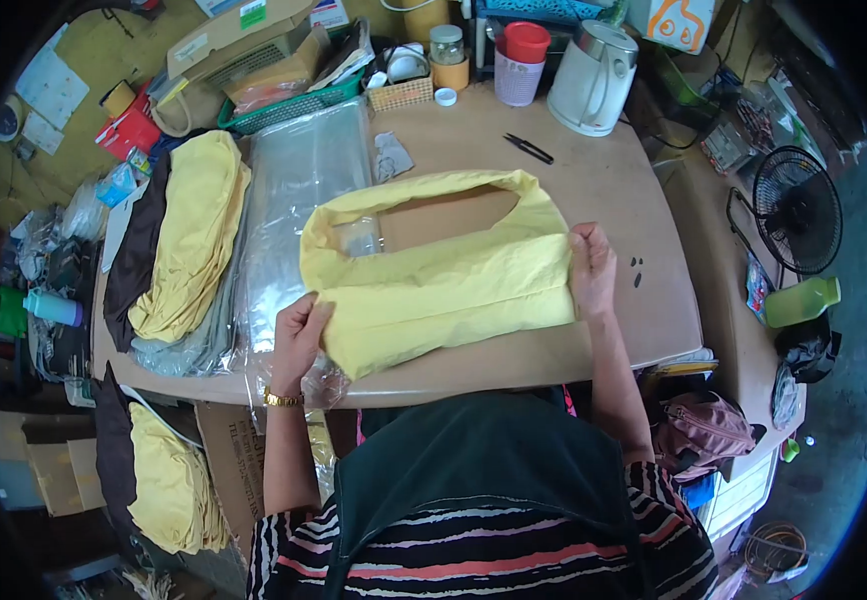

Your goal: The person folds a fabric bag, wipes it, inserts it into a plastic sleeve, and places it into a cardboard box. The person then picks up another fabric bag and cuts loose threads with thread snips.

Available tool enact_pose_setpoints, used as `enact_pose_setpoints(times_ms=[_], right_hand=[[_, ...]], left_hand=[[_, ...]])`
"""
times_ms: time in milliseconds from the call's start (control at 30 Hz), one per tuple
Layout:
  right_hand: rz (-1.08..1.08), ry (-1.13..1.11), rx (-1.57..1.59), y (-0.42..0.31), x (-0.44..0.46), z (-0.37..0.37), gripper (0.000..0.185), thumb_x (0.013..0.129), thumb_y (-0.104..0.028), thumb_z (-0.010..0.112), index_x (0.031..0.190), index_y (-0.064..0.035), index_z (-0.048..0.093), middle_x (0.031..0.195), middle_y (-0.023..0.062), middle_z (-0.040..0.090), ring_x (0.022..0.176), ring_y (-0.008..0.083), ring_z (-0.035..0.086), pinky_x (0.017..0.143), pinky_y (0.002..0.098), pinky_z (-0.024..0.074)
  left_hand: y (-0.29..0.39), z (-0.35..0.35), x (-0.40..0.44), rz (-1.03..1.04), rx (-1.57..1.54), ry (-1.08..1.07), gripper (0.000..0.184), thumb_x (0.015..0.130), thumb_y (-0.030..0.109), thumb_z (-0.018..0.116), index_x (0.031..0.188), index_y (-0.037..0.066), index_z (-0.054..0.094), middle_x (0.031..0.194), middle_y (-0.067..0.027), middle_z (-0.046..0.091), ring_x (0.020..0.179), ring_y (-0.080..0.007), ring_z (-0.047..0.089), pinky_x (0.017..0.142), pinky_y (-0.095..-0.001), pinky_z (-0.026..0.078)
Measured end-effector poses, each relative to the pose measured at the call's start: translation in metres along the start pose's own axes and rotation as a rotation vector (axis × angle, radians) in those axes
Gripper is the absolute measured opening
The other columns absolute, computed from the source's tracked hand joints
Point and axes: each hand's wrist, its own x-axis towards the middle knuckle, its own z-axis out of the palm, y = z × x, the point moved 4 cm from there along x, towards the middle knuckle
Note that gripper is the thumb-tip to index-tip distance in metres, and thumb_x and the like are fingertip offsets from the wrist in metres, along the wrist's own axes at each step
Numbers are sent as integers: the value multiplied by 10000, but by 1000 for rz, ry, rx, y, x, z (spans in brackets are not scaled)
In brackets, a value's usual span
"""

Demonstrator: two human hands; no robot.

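Note:
A yellow fabric bag (444,300) with a wide looped strap is stretched between my hands over the front of the table. My left hand (303,330) pinches its left edge, a gold watch band at the wrist. At the opposite side, my right hand (592,268) grips the right edge with fingers closed. The strap loops away from me, and brown tabletop shows through its opening. Clear plastic sleeves (304,150) lie to the left, partly under the bag. Beside them rests a stack of folded yellow cloth pieces (194,230) next to dark brown cloth (139,250).
Black thread snips (529,148) lie toward the back of the table (644,210). A white electric kettle (594,78), a pink cup with red lid (522,65) and a green basket (294,107) line the far edge. More yellow cloth (176,480) hangs lower left. A black fan (797,210) stands right.

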Motion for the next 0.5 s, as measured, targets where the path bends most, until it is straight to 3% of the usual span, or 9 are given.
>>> enact_pose_setpoints(times_ms=[33, 133, 267, 300, 367, 400, 433, 467, 500], right_hand=[[22, -7, 83, -1, 4, -1, 32, 931, -36, 538, 901, -26, 541, 723, -10, 496, 668, 68, 431, 604, 224, 383], [51, -58, 207, 8, 15, -5, 78, 908, 35, 527, 941, -35, 517, 780, -29, 495, 696, 55, 453, 634, 208, 394], [-22, 83, 178, 13, 16, -3, 63, 933, 27, 495, 948, -34, 504, 821, -14, 507, 743, 66, 461, 664, 211, 396], [-59, 172, 180, 13, 15, -4, 61, 942, 23, 486, 956, -35, 503, 842, -14, 512, 752, 70, 462, 671, 211, 394], [-39, 134, 168, 26, 15, 0, 47, 952, 6, 482, 968, -33, 504, 848, -4, 514, 762, 72, 469, 671, 210, 391], [-20, 113, 146, 31, 15, 3, 38, 961, -11, 479, 980, -32, 504, 855, 6, 515, 771, 75, 477, 670, 209, 388], [183, 23, -66, 28, 13, 1, 74, 944, -65, 544, 1005, -30, 523, 884, 46, 545, 822, 124, 532, 754, 267, 412], [177, 18, -62, 18, 12, -3, 74, 944, -65, 544, 1005, -30, 523, 884, 46, 545, 822, 124, 532, 754, 267, 412], [14, 61, -357, -1, 11, -5, 114, 913, -93, 590, 1002, -42, 542, 896, 64, 560, 857, 163, 550, 808, 323, 404]], left_hand=[[10, -2, 1, 153, 73, -44, 159, 934, 104, 583, 873, -38, 621, 751, 34, 534, 689, -37, 442, 610, -207, 376], [32, 11, -3, 177, -47, 45, 164, 931, 113, 595, 886, -42, 627, 790, 13, 567, 732, -45, 484, 652, -202, 401], [27, 14, -10, 104, -5, -7, 219, 959, 166, 571, 877, -31, 618, 763, 22, 561, 731, -41, 490, 656, -213, 414], [18, 15, -8, 66, -12, 42, 244, 962, 181, 566, 843, -29, 602, 743, 5, 568, 707, -69, 500, 647, -239, 419], [9, 25, -4, 21, -20, 103, 274, 966, 196, 561, 809, -28, 585, 722, -13, 576, 682, -97, 510, 637, -264, 424], [16, 25, -3, 215, 112, 306, 295, 970, 208, 552, 792, -26, 576, 699, -41, 577, 658, -144, 524, 628, -302, 429], [25, 21, -6, 410, 247, 505, 316, 975, 220, 544, 775, -24, 568, 676, -70, 577, 633, -191, 538, 619, -339, 435], [30, 14, -14, 412, 250, 514, 316, 975, 220, 544, 775, -24, 568, 676, -70, 577, 633, -191, 538, 619, -339, 435], [35, 6, -26, 243, 392, 434, 303, 978, 229, 538, 821, -27, 583, 685, -102, 589, 651, -240, 566, 634, -365, 451]])
